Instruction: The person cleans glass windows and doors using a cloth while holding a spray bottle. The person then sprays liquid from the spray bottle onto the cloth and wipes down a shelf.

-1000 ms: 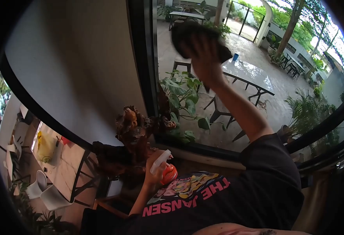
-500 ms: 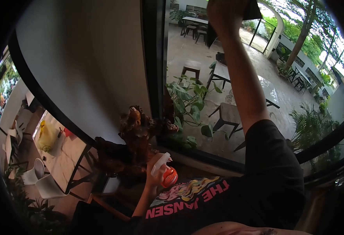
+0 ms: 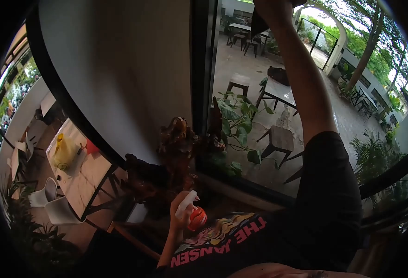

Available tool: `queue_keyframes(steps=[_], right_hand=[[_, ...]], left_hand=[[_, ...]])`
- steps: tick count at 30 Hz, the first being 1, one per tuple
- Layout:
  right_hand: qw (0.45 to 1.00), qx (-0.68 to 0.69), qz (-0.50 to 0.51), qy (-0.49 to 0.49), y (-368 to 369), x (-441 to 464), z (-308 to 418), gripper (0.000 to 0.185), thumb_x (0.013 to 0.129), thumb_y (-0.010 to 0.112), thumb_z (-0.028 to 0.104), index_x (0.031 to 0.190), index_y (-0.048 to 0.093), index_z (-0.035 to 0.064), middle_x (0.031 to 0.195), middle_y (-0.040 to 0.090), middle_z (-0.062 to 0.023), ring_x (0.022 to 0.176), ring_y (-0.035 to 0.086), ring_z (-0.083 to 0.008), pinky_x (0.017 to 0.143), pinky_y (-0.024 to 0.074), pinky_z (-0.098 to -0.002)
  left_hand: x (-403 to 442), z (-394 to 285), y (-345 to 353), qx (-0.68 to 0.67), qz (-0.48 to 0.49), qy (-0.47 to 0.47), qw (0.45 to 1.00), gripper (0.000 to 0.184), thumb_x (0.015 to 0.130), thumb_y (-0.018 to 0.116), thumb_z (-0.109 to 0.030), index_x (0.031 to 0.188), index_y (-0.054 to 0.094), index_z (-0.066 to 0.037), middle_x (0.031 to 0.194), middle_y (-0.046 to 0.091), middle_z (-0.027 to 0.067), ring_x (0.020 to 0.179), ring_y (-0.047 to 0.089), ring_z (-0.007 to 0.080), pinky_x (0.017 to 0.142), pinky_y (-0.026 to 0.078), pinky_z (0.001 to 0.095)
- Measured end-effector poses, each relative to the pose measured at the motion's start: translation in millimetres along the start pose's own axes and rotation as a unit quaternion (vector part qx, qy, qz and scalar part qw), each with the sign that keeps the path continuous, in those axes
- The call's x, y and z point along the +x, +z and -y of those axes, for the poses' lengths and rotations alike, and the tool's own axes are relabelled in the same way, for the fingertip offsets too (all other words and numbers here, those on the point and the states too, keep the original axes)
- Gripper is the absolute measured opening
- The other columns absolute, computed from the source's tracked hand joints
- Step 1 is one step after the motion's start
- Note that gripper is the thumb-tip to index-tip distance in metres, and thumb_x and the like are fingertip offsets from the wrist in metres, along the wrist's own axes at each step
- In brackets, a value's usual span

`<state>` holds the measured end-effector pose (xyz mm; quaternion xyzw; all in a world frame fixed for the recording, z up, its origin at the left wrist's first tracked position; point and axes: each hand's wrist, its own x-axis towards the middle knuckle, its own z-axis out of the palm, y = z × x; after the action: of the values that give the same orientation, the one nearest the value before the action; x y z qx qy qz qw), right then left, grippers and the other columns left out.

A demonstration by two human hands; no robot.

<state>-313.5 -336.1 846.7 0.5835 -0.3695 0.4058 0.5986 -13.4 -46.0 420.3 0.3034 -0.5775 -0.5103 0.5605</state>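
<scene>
Right hand (image 3: 274, 10) has swept up the window, dark cloth (image 3: 258, 22) beneath it at the view's top edge, grip cut off | Left hand (image 3: 176, 217), well apart, grasps the spray bottle (image 3: 197, 218) by the wood carving (image 3: 178, 139)

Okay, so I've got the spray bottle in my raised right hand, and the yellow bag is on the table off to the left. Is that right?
Not quite: the head view shows the spray bottle in your left hand, low by the gnarled wood, not in your raised right hand. The yellow bag is on the table, as you said.
</scene>
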Motion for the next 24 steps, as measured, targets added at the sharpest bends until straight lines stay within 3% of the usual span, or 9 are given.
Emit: queue_keyframes(steps=[2, 4, 6, 9, 14, 18, 19, 22, 24], right_hand=[[0.996, 0.013, -0.069, 0.058, 16.4, 11.5, -7.8, 0.052, 0.085, 0.050, 0.004, 0.137, 0.053, -0.0046, 0.143, 0.051, -0.0232, 0.138, 0.042, -0.0389, 0.119, 0.0229, -0.0518], [0.999, -0.039, 0.006, 0.014, 5.1, -18.9, 20.7, 0.051, 0.091, 0.048, 0.008, 0.139, 0.050, -0.0052, 0.142, 0.051, -0.0250, 0.137, 0.042, -0.0394, 0.118, 0.0261, -0.0494], [0.993, -0.068, 0.093, -0.032, 9.0, -89.1, 69.0, 0.047, 0.087, 0.056, 0.012, 0.134, 0.059, 0.0107, 0.144, 0.052, -0.0113, 0.139, 0.043, -0.0292, 0.116, 0.0340, -0.0477], [0.954, -0.004, 0.271, -0.130, -13.8, -225.5, 117.9, 0.053, 0.088, 0.055, 0.015, 0.141, 0.053, 0.0132, 0.146, 0.050, -0.0095, 0.141, 0.040, -0.0287, 0.120, 0.0274, -0.0502], [0.949, -0.067, 0.289, -0.112, -94.6, -262.9, 2.0, 0.048, 0.086, 0.060, 0.015, 0.134, 0.060, 0.0137, 0.136, 0.057, -0.0123, 0.135, 0.047, -0.0307, 0.118, 0.0297, -0.0488], [0.971, -0.228, -0.046, 0.061, -181.9, -183.6, -173.4, 0.044, 0.097, 0.053, 0.019, 0.135, 0.056, -0.0036, 0.135, 0.056, -0.0270, 0.129, 0.050, -0.0417, 0.114, 0.0348, -0.0467], [0.940, -0.202, -0.037, 0.273, -199.9, -188.9, -202.1, 0.042, 0.098, 0.049, 0.025, 0.123, 0.060, -0.0064, 0.126, 0.059, -0.0280, 0.119, 0.054, -0.0427, 0.105, 0.0410, -0.0460], [0.883, -0.341, -0.083, 0.312, -220.0, -198.7, -268.8, 0.038, 0.097, 0.047, 0.029, 0.107, 0.062, -0.0049, 0.107, 0.062, -0.0274, 0.100, 0.057, -0.0432, 0.090, 0.0450, -0.0481], [0.884, -0.418, -0.140, 0.157, -180.2, -210.6, -255.7, 0.030, 0.095, 0.050, 0.026, 0.095, 0.059, -0.0022, 0.088, 0.061, -0.0236, 0.084, 0.056, -0.0416, 0.076, 0.0440, -0.0488]], left_hand=[[-4.1, 3.5, -4.7, 0.036, 0.005, 0.023, 0.999, 0.049, 0.097, 0.057, -0.038, 0.114, 0.062, 0.007, 0.103, 0.063, 0.0131, 0.083, 0.062, 0.0160, 0.065, 0.051, 0.0268], [-6.6, 3.2, -12.3, 0.050, 0.024, 0.020, 0.998, 0.049, 0.097, 0.056, -0.038, 0.114, 0.062, 0.007, 0.103, 0.063, 0.0131, 0.082, 0.062, 0.0162, 0.065, 0.051, 0.0271], [-5.1, 2.5, -17.1, 0.073, 0.060, 0.023, 0.995, 0.048, 0.097, 0.056, -0.037, 0.114, 0.062, 0.007, 0.103, 0.063, 0.0133, 0.082, 0.062, 0.0165, 0.065, 0.051, 0.0276], [-3.6, -10.5, -21.1, 0.058, 0.058, 0.008, 0.997, 0.040, 0.094, 0.058, -0.031, 0.110, 0.063, 0.006, 0.101, 0.064, 0.0111, 0.084, 0.062, 0.0152, 0.068, 0.049, 0.0260], [2.4, -23.0, -39.6, 0.047, 0.040, 0.025, 0.998, 0.039, 0.093, 0.060, -0.029, 0.111, 0.063, 0.005, 0.100, 0.064, 0.0097, 0.085, 0.062, 0.0150, 0.070, 0.049, 0.0254], [8.7, -2.7, -61.7, 0.037, 0.042, -0.003, 0.998, 0.041, 0.093, 0.060, -0.030, 0.114, 0.062, 0.006, 0.101, 0.064, 0.0099, 0.085, 0.062, 0.0155, 0.069, 0.051, 0.0257], [10.4, -0.4, -64.7, 0.039, 0.046, -0.006, 0.998, 0.041, 0.093, 0.060, -0.030, 0.114, 0.062, 0.006, 0.101, 0.064, 0.0099, 0.085, 0.062, 0.0155, 0.069, 0.051, 0.0257], [22.1, 3.4, -59.5, -0.001, 0.074, -0.029, 0.997, 0.042, 0.093, 0.059, -0.029, 0.115, 0.062, 0.006, 0.104, 0.063, 0.0106, 0.085, 0.062, 0.0163, 0.069, 0.053, 0.0258], [31.1, 2.1, -50.2, 0.003, 0.106, -0.023, 0.994, 0.043, 0.093, 0.058, -0.031, 0.114, 0.062, 0.007, 0.103, 0.063, 0.0115, 0.083, 0.062, 0.0167, 0.068, 0.052, 0.0264]])
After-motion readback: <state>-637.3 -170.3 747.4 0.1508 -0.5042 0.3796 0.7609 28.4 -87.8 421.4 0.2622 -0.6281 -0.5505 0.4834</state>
